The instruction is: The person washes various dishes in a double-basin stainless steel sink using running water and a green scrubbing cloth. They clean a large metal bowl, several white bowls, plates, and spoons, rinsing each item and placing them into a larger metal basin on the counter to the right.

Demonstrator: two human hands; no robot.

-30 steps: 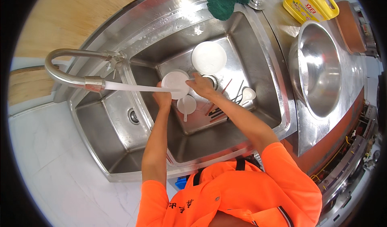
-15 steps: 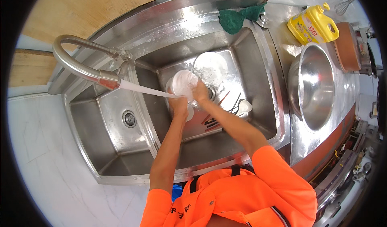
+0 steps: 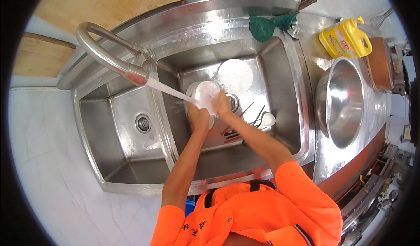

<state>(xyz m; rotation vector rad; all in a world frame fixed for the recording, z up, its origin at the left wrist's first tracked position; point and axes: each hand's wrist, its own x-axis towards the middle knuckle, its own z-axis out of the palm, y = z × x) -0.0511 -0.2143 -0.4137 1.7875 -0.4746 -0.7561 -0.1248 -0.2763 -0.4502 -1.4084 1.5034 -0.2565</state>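
Over the right-hand sink basin I hold a white bowl tilted under the tap's stream. My left hand is closed on its near left rim, where the water strikes and sprays. At the right rim my right hand is closed, its fingers partly hidden by splash and the bowl. More white crockery shows behind and below the held bowl, mostly covered. A round white plate lies flat on the basin floor. To the right of my hands rest several dark and reddish chopsticks and a white spoon.
The curved metal tap arches in from the left, above a second basin. A green cloth hangs at the back rim near a knife handle. On the right counter stand a steel bowl and a yellow jug.
The whole view has shifted slightly. Both hands stay at the bowl under the running water, the right one having moved a little along its right rim.
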